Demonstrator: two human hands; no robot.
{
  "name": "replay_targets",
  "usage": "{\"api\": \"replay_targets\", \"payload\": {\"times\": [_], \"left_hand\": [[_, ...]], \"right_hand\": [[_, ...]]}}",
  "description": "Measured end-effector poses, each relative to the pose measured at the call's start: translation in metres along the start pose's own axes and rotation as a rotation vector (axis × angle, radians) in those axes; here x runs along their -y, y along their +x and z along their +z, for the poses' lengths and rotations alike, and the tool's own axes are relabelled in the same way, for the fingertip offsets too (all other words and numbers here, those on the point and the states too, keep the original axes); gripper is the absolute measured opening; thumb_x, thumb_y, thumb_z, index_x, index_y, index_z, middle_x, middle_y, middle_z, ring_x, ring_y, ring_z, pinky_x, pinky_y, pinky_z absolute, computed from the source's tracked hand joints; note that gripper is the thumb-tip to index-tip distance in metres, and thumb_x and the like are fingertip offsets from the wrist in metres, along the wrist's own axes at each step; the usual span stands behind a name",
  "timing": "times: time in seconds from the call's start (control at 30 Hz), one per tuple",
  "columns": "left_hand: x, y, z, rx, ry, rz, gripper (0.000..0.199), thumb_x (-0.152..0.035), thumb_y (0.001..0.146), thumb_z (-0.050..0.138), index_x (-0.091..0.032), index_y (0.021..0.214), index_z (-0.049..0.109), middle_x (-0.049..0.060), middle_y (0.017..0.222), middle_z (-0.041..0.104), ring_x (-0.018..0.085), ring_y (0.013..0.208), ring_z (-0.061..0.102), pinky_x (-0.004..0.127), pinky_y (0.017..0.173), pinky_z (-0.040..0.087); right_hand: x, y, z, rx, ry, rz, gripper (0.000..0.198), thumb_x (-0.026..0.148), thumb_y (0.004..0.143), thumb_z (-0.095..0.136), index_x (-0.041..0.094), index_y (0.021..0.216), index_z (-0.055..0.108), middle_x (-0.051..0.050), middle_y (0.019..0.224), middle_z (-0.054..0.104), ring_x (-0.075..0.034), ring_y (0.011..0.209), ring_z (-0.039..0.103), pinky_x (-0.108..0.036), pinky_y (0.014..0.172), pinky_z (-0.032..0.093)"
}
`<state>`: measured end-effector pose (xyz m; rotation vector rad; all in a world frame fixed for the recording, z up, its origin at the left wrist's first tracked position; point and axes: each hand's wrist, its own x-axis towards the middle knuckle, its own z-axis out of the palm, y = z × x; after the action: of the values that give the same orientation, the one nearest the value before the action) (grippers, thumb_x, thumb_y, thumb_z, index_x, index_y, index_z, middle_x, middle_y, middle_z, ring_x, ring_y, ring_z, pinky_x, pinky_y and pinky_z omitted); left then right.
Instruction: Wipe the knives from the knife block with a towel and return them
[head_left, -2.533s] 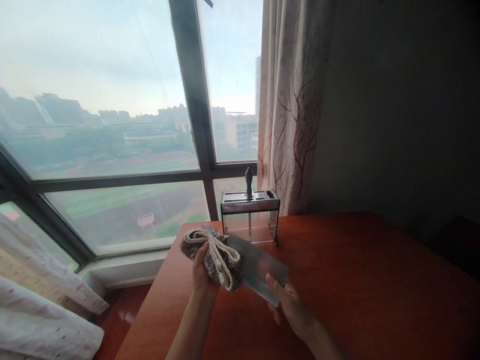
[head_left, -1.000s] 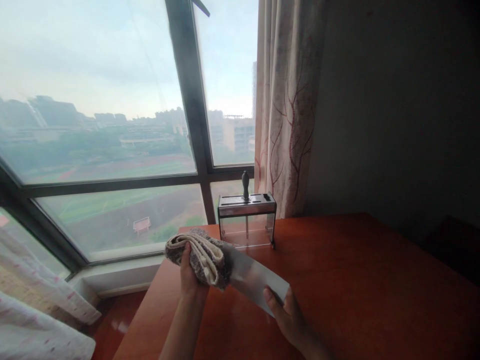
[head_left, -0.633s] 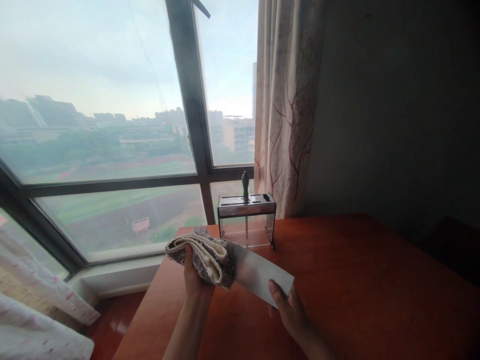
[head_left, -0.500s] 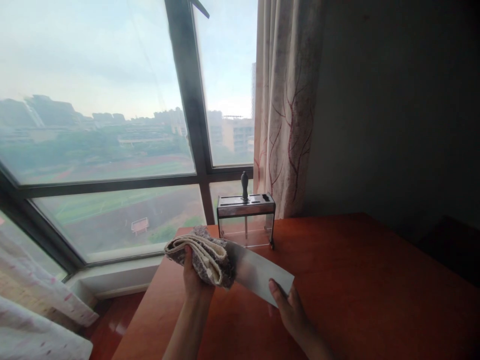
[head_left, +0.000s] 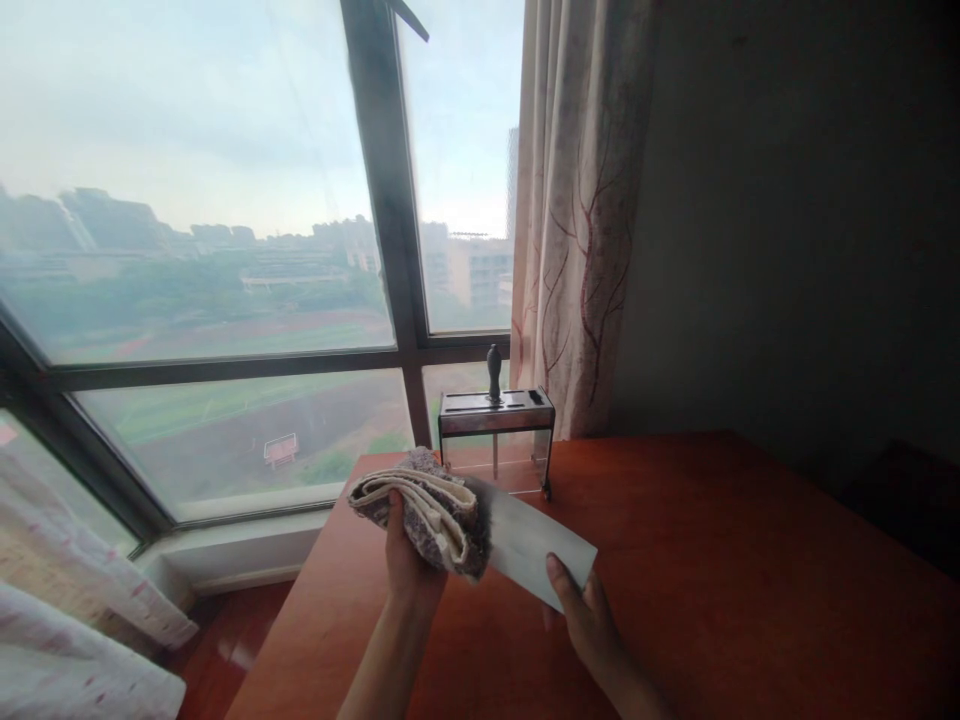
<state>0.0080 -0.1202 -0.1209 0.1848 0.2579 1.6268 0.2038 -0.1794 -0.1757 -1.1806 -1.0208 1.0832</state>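
Note:
My left hand (head_left: 411, 560) is closed around a folded cloth (head_left: 427, 505), cream on one side and mottled grey on the other, with the thumb on top. The cloth covers the left end of a broad, flat, rectangular metal blade (head_left: 525, 535) like that of a cleaver. My right hand (head_left: 589, 605) pinches the blade's lower right corner, thumb on the upper face and fingers mostly hidden behind. No handle shows on the blade. Both hands are above the reddish-brown table (head_left: 712, 560).
Behind the hands, a clear-sided knife block (head_left: 495, 412) with a metal top stands near the table's far edge; a dark grey handle (head_left: 493, 372) sticks up from it. Beyond are a large window (head_left: 225, 290) and a patterned curtain (head_left: 577, 220). Another curtain (head_left: 82, 650) hangs at lower left.
My left hand and the cloth have moved slightly right along the blade, while the whole view has also shifted a little. Both hands keep their hold.

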Motion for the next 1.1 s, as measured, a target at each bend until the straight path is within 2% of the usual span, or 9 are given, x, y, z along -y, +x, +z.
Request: {"api": "replay_targets", "payload": {"times": [0.1, 0.27, 0.5, 0.57, 0.7, 0.77, 0.87, 1.0, 1.1], "left_hand": [[0.008, -0.004, 0.005, -0.043, 0.022, 0.016, 0.035, -0.038, 0.094, 0.045, -0.02, 0.116, 0.064, 0.007, 0.096, 0.075, 0.024, 0.094, 0.07, 0.039, 0.095, 0.049], [0.021, -0.01, 0.01, -0.087, 0.108, -0.013, 0.034, -0.036, 0.093, 0.049, -0.016, 0.116, 0.064, 0.009, 0.096, 0.075, 0.024, 0.096, 0.069, 0.038, 0.094, 0.05], [0.036, -0.013, 0.004, -0.145, 0.247, -0.087, 0.037, -0.04, 0.084, 0.062, -0.015, 0.112, 0.065, 0.01, 0.098, 0.074, 0.027, 0.095, 0.069, 0.04, 0.09, 0.053], [0.045, -0.018, 0.003, -0.146, 0.315, -0.141, 0.041, -0.039, 0.081, 0.067, -0.015, 0.113, 0.063, 0.011, 0.1, 0.074, 0.028, 0.094, 0.069, 0.04, 0.087, 0.054], [0.062, -0.031, 0.004, -0.119, 0.438, -0.214, 0.052, -0.035, 0.074, 0.074, -0.018, 0.12, 0.059, 0.01, 0.099, 0.074, 0.029, 0.09, 0.07, 0.04, 0.082, 0.056], [0.065, -0.034, 0.005, -0.115, 0.46, -0.223, 0.054, -0.035, 0.072, 0.076, -0.018, 0.121, 0.059, 0.01, 0.096, 0.074, 0.029, 0.089, 0.07, 0.04, 0.081, 0.056], [0.06, -0.031, 0.003, -0.116, 0.452, -0.213, 0.051, -0.035, 0.071, 0.077, -0.016, 0.116, 0.061, 0.01, 0.095, 0.074, 0.029, 0.088, 0.07, 0.039, 0.079, 0.057], [0.044, -0.023, 0.003, -0.159, 0.395, -0.17, 0.04, -0.036, 0.076, 0.072, -0.015, 0.109, 0.064, 0.01, 0.096, 0.074, 0.027, 0.088, 0.071, 0.038, 0.079, 0.058], [0.031, -0.019, 0.007, -0.168, 0.334, -0.132, 0.03, -0.034, 0.081, 0.067, -0.013, 0.102, 0.067, 0.01, 0.093, 0.074, 0.026, 0.086, 0.071, 0.036, 0.081, 0.057]], "right_hand": [[-0.002, 0.0, 0.0, 0.02, 0.013, 0.001, 0.044, 0.063, 0.077, 0.058, 0.022, 0.062, 0.051, 0.002, 0.046, 0.051, -0.017, 0.042, 0.05, -0.028, 0.042, 0.041], [-0.004, -0.002, -0.001, -0.027, 0.008, 0.021, 0.041, 0.061, 0.076, 0.061, 0.021, 0.075, 0.058, -0.003, 0.059, 0.063, -0.021, 0.052, 0.058, -0.03, 0.048, 0.047], [0.002, 0.001, -0.002, -0.031, 0.013, 0.023, 0.042, 0.062, 0.077, 0.059, 0.02, 0.069, 0.06, -0.003, 0.053, 0.061, -0.021, 0.049, 0.058, -0.03, 0.047, 0.047], [0.0, 0.004, -0.003, -0.031, 0.03, 0.017, 0.043, 0.062, 0.078, 0.059, 0.019, 0.073, 0.064, -0.005, 0.06, 0.067, -0.023, 0.057, 0.063, -0.031, 0.054, 0.051], [-0.003, 0.011, -0.004, -0.019, 0.105, -0.018, 0.048, 0.062, 0.073, 0.064, 0.019, 0.094, 0.07, -0.009, 0.087, 0.074, -0.028, 0.09, 0.067, -0.034, 0.082, 0.053], [-0.002, 0.013, -0.005, 0.015, 0.125, -0.012, 0.052, 0.062, 0.071, 0.066, 0.018, 0.099, 0.07, -0.01, 0.089, 0.074, -0.029, 0.093, 0.067, -0.036, 0.085, 0.052], [0.005, 0.011, -0.005, 0.052, 0.116, 0.008, 0.051, 0.062, 0.074, 0.064, 0.017, 0.098, 0.069, -0.01, 0.087, 0.073, -0.026, 0.082, 0.068, -0.034, 0.075, 0.054], [0.017, 0.003, -0.005, 0.11, 0.08, 0.054, 0.047, 0.063, 0.079, 0.057, 0.017, 0.075, 0.064, -0.003, 0.055, 0.063, -0.017, 0.047, 0.056, -0.026, 0.046, 0.045], [0.021, 0.002, -0.005, 0.126, 0.069, 0.02, 0.049, 0.065, 0.08, 0.055, 0.018, 0.064, 0.059, 0.001, 0.045, 0.054, -0.014, 0.042, 0.049, -0.024, 0.042, 0.039]]}}
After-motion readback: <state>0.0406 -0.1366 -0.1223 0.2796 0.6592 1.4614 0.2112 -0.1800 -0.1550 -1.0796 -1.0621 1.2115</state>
